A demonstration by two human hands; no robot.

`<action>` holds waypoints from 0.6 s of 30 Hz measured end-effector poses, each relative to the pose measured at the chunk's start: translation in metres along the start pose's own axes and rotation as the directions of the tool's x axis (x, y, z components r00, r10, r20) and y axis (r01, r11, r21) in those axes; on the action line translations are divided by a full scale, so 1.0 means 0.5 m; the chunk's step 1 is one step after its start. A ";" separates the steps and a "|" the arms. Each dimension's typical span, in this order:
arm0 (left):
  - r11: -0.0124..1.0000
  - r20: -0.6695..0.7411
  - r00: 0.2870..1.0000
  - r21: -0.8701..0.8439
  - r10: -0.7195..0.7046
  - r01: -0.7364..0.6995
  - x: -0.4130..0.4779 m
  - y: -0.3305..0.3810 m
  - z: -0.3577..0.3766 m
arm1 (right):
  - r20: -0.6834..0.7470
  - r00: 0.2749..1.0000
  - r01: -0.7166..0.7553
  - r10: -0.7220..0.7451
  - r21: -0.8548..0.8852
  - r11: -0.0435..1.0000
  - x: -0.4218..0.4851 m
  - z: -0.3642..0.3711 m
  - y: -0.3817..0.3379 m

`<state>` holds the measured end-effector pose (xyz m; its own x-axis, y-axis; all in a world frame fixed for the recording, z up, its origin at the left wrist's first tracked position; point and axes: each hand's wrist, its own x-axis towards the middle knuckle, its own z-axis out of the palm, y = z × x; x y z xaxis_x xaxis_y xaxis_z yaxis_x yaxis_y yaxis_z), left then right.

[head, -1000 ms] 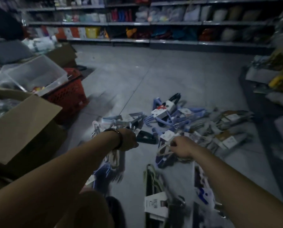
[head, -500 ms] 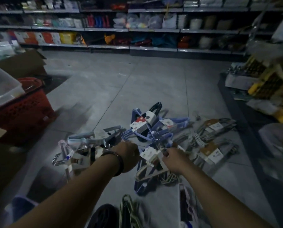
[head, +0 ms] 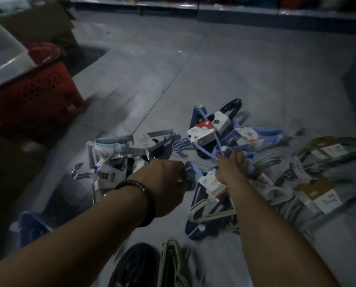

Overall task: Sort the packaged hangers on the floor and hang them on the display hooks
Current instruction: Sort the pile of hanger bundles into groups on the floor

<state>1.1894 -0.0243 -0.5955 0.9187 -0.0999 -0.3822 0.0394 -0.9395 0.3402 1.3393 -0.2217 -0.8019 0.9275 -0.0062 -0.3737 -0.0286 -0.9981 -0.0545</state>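
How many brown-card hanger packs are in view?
2 brown-card hanger packs: one at far right, one just nearer the camera. More may be hidden underneath; the frame is blurred.

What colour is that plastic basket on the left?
The basket is red, with small holes in its wall; the head view shows it best.

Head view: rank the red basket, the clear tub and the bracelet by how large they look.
1. red basket
2. clear tub, though the frame edge crops both, so their order is unsure
3. bracelet, smallest despite being nearest the camera
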 end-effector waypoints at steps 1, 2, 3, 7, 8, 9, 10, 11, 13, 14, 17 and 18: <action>1.000 -0.007 1.000 -0.011 -0.005 0.005 0.001 -0.005 0.000 | 0.002 0.999 -0.032 0.032 -0.006 0.999 0.006 0.009 0.003; 1.000 -0.005 1.000 -0.018 -0.013 0.013 0.002 -0.008 -0.002 | 0.006 0.998 -0.062 0.062 -0.015 0.998 0.013 0.018 0.007; 1.000 0.001 1.000 -0.023 -0.022 0.022 0.003 -0.012 -0.006 | 0.022 0.997 -0.078 0.079 -0.032 0.996 0.016 0.020 0.007; 0.995 -0.014 0.998 -0.079 -0.058 0.057 0.005 -0.019 -0.021 | -0.022 0.991 -0.130 0.129 -0.098 0.987 0.033 0.011 -0.009; 0.994 -0.015 0.998 -0.089 -0.057 0.056 0.006 -0.020 -0.022 | -0.070 0.990 -0.135 0.126 -0.139 0.981 0.034 0.009 -0.013; 0.994 -0.012 0.998 -0.092 -0.054 0.053 0.006 -0.020 -0.023 | -0.115 0.989 -0.116 0.098 -0.169 0.979 0.030 0.009 -0.017; 0.995 -0.005 0.999 -0.091 -0.048 0.048 0.006 -0.020 -0.022 | -0.135 0.989 -0.084 0.060 -0.183 0.980 0.023 0.014 -0.022; 0.995 0.001 0.999 -0.091 -0.045 0.045 0.006 -0.021 -0.021 | -0.139 0.990 -0.053 0.028 -0.179 0.982 0.014 0.024 -0.025; 0.994 0.027 0.998 -0.090 -0.051 0.053 0.005 -0.023 -0.018 | -0.160 0.987 -0.004 -0.022 -0.161 0.987 -0.004 0.040 -0.032; 0.994 0.040 0.998 -0.090 -0.056 0.060 0.004 -0.024 -0.017 | -0.187 0.981 0.013 -0.043 -0.159 0.987 -0.009 0.041 -0.031; 0.990 0.040 0.997 -0.121 -0.066 0.071 0.001 -0.024 -0.019 | -0.308 0.931 0.149 -0.196 -0.170 0.974 -0.028 0.009 -0.036; 0.986 0.035 0.997 -0.148 -0.070 0.074 -0.001 -0.024 -0.021 | -0.342 0.908 0.201 -0.242 -0.151 0.968 -0.037 -0.010 -0.040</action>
<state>1.1927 -0.0097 -0.5905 0.8994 -0.0456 -0.4348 0.1652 -0.8853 0.4346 1.3247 -0.2018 -0.7896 0.9766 0.2149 -0.0092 0.2150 -0.9765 0.0121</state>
